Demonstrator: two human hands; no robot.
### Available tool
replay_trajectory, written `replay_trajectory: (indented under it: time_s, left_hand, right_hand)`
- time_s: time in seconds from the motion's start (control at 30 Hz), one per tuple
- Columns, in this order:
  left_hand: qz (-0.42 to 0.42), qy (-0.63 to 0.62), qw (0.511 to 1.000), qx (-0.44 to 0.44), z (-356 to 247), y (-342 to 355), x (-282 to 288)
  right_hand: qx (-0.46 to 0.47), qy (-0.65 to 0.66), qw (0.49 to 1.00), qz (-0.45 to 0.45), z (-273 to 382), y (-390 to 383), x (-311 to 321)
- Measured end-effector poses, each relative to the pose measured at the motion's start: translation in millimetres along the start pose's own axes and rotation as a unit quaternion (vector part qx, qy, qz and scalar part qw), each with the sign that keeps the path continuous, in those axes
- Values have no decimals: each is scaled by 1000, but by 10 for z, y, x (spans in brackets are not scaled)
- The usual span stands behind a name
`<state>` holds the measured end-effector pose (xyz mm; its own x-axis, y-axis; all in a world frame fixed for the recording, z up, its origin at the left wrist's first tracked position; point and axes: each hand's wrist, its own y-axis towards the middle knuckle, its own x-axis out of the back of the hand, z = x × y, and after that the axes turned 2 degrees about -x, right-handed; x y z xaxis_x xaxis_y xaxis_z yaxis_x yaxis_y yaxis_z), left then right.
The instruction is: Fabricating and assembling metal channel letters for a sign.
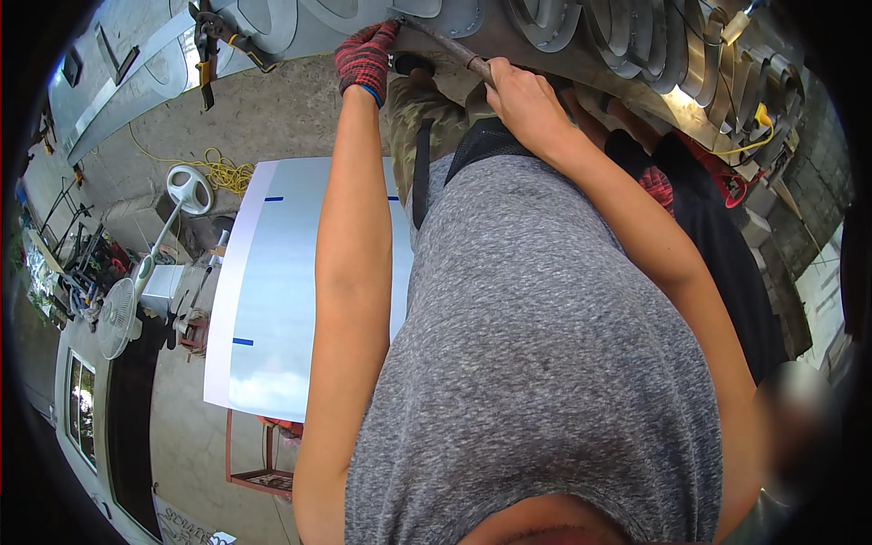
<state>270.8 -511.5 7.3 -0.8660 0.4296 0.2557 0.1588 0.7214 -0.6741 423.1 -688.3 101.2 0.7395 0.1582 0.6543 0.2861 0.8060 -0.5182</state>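
Note:
My left hand (366, 62), in a red and black knit glove, reaches to the near edge of a metal-topped work surface. Its fingers are closed together, and what they pinch is too small to make out. My bare right hand (530, 104) is wrapped round the brown end of a long thin metal rod (450, 45). From there the rod slants up and left, its far tip close to my left fingertips. Curved sheet-metal letter pieces (454, 16) lie on the sheet metal around the tip.
Snips (211, 45) with dark handles lie at the far left of the metal. More curved metal strips (627, 36) crowd the right. A person in black (718, 245) is close on my right. Left of me are a pale panel (291, 272), a fan (120, 318) and a yellow cord (222, 171).

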Motion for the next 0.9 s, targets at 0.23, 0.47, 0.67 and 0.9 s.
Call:
replay_trajectory:
  time_s: [0.23, 0.47, 0.67, 0.9]
  left_hand:
    - [-3, 19, 1000, 1, 13, 19, 2]
    - [-1, 25, 999, 26, 3, 12, 9]
    - [-4, 29, 999, 16, 2, 8, 11]
    - [-7, 48, 999, 8, 37, 39, 26]
  right_hand:
    - [4, -12, 1000, 6, -82, -90, 112]
    - [8, -8, 1000, 10, -125, -85, 104]
    - [10, 2, 1000, 14, -144, -60, 81]
    - [-1, 0, 999, 43, -155, -25, 119]
